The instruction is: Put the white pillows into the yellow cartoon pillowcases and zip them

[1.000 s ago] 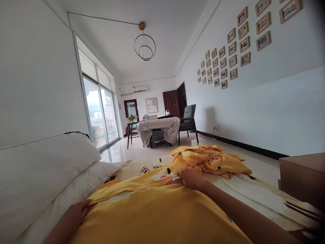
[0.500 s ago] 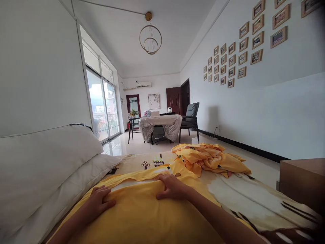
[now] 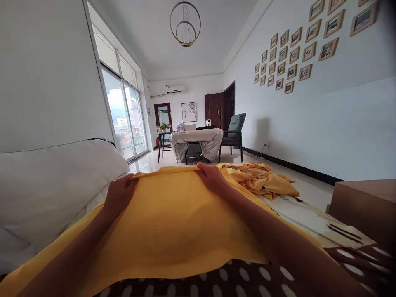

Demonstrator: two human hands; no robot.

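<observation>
A large yellow cloth [image 3: 173, 222] is stretched upright between my two hands, its top edge raised above the bed. My left hand [image 3: 120, 192] is closed round the edge at the left, beside the white pillow. At the right, my right hand [image 3: 212, 176] grips the same edge with its fingers folded over it. The lower border of the cloth hangs over a brown sheet with white dots [image 3: 185, 288]. A crumpled yellow patterned cloth [image 3: 260, 179] lies on the bed beyond my right forearm.
White pillows [image 3: 58, 177] are on the left. A brown box-like piece [image 3: 365, 210] stands at the right edge. Past the bed are a covered table [image 3: 198, 135], a dark chair [image 3: 234, 131] and a small table with a plant [image 3: 163, 127].
Both hands have closed on the yellow cloth and lifted its edge up and away. The dotted sheet now shows at the bottom. The view has tilted down slightly.
</observation>
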